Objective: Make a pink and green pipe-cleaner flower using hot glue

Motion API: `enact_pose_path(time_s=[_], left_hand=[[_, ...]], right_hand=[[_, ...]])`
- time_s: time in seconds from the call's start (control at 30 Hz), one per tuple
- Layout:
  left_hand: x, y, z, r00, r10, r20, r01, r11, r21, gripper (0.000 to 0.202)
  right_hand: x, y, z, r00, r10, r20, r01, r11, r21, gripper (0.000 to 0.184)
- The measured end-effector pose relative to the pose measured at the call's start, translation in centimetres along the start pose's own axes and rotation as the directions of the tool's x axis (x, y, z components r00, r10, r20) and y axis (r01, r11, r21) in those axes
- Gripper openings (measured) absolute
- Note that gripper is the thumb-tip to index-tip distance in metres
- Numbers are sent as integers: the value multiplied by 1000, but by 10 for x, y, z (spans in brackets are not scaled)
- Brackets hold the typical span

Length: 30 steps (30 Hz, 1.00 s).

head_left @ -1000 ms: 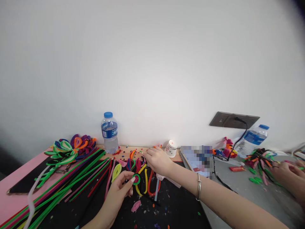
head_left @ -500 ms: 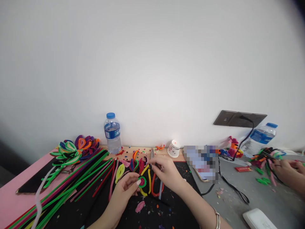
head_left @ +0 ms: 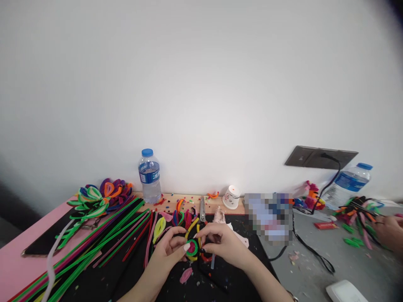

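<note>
My left hand (head_left: 172, 249) pinches a round coil of green pipe cleaner with a pink centre (head_left: 192, 248), held above the black mat. At the coil's right edge, my right hand (head_left: 220, 243) has its fingers closed on a thin black pipe cleaner (head_left: 211, 278), whose tail trails down to the right. Scissors (head_left: 202, 209) with yellow and red handles lie behind the coil, partly covered by my hands. Beyond my right hand shows a white glue gun (head_left: 238, 237) with a stained tip; a translucent stick (head_left: 213, 262) pokes out below the hand.
Long pipe cleaners (head_left: 103, 245) and looped bundles (head_left: 91, 201) spread on the left. A water bottle (head_left: 150, 178) and paper cup (head_left: 231, 197) stand by the wall. Right of the mat are a blurred phone (head_left: 269, 218), cable (head_left: 310, 247), white case (head_left: 344, 291) and another person's hand (head_left: 388, 230).
My right hand has come down from the scissors' pivot to the coil's right edge, bringing the black pipe cleaner, and the scissors' blades and glue gun are uncovered. My left hand keeps the coil.
</note>
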State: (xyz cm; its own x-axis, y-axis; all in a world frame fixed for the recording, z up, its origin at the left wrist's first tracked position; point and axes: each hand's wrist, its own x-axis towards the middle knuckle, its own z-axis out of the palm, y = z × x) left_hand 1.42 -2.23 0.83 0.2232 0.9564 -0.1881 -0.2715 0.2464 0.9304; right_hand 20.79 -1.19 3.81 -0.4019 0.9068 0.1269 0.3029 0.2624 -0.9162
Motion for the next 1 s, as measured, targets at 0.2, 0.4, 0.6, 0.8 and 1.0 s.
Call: enact_pose_path(time_s=[0.2,0.4,0.6,0.8,1.0], left_hand=[[0,-2,0,999,-6,49,8,999,-45,40],[-2,-1,0,998,-9,61,13,997,-71,37],[-1,2,1,996,-19,82,26,996,-88,37],[-1,1,-1,995,-26,96,35,995,-94,37],[2,-5,-5,990,5,142,8,996,-85,40]], right_hand=[[-1,3,2,1000,3,-8,-3,1000,13,27],[-2,0,4,1000,-2,1,2,999,50,29],[-2,-3,4,1000,-16,20,16,999,29,24],[-2,-4,5,999,1,44,-4,997,75,26],[-2,0,6,993,50,104,-64,988,139,33]])
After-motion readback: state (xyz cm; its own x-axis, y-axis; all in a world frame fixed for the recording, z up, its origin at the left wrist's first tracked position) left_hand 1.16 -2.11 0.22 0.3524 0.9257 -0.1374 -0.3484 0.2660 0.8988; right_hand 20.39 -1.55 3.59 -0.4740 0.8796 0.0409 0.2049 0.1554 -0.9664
